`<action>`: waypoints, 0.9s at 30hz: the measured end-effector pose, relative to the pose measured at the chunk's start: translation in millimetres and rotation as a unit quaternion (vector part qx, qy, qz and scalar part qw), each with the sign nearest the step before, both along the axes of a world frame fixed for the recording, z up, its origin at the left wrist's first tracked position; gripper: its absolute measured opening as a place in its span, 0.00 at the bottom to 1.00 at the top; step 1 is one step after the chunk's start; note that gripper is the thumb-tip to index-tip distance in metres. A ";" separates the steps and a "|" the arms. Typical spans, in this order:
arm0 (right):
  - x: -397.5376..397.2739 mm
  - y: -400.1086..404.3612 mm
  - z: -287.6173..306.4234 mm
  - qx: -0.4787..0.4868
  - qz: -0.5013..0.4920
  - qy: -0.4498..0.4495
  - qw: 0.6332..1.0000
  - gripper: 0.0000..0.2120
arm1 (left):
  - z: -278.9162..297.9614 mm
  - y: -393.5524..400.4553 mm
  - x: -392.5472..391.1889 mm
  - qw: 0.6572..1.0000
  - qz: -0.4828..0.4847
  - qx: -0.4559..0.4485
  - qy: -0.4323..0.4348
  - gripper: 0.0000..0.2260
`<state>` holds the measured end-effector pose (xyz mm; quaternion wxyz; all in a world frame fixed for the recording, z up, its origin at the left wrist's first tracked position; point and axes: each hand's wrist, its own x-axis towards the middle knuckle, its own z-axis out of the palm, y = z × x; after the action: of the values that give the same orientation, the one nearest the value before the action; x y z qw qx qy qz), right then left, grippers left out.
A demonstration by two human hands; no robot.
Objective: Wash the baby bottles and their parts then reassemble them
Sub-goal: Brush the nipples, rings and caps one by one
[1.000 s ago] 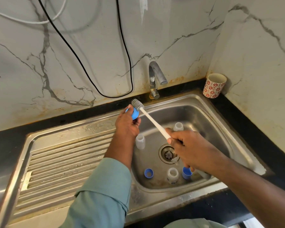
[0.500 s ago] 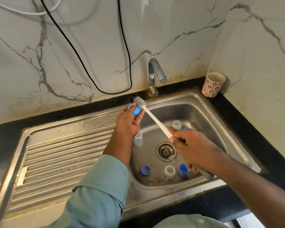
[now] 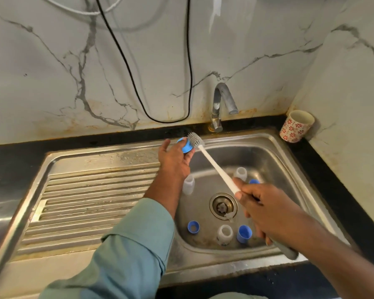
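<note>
Left hand [image 3: 175, 161], mid frame just above centre, holds a blue cap [image 3: 185, 145] w/ curled fingers at the back edge of the sink [image 3: 274, 147]. Right hand [image 3: 266, 210], lower right, is wrapped tight round the brush [image 3: 216, 167] handle – the white stick runs up & left from it, and the grey bristle tip touches the cap. Down in the sink bowl, around the drain [image 3: 223, 205]: a clear bottle [image 3: 188, 184] stands just right of the left wrist, a 2nd bottle [image 3: 240, 172] stands near the brush stick, and a 3rd bottle [image 3: 224, 234] stands at the front of the bowl. A blue ring [image 3: 193, 227] lies to the left of that 3rd bottle, a blue cup-like cap [image 3: 244, 234] stands to its right – both near it, not touching. Another bit of blue [image 3: 254, 181] peeks out above the right hand; can't tell what part it is. Tap [image 3: 221, 104] stands behind the sink, top centre. A flowery cup [image 3: 296, 125] sits in the corner, upper right. A black wire [image 3: 138, 87] hangs in a loop on the wall, upper middle.
</note>
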<state>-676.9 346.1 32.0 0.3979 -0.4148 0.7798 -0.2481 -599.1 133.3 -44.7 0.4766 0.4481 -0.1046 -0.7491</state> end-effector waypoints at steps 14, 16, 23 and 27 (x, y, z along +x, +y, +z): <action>2.2 -8.6 0.1 -0.013 -0.017 0.000 1.000 0.08 | 5.5 -0.9 -4.4 0.999 0.052 0.005 0.006 0.16; 8.7 -3.1 1.0 -0.002 -0.002 -0.010 1.000 0.07 | 5.3 -6.5 -1.9 0.996 0.088 0.017 0.023 0.13; 7.0 -6.4 -4.8 -0.011 -0.022 0.006 1.000 0.09 | 9.1 -1.0 -6.0 0.998 0.046 0.027 0.039 0.11; 12.2 -10.1 -2.8 -0.013 -0.014 0.015 1.000 0.08 | 5.6 2.9 -6.6 0.999 0.027 0.021 0.018 0.16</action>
<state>-664.7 336.0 29.2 0.3771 -0.4122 0.7884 -0.2575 -605.8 136.1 -39.1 0.4885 0.4476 -0.0683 -0.7459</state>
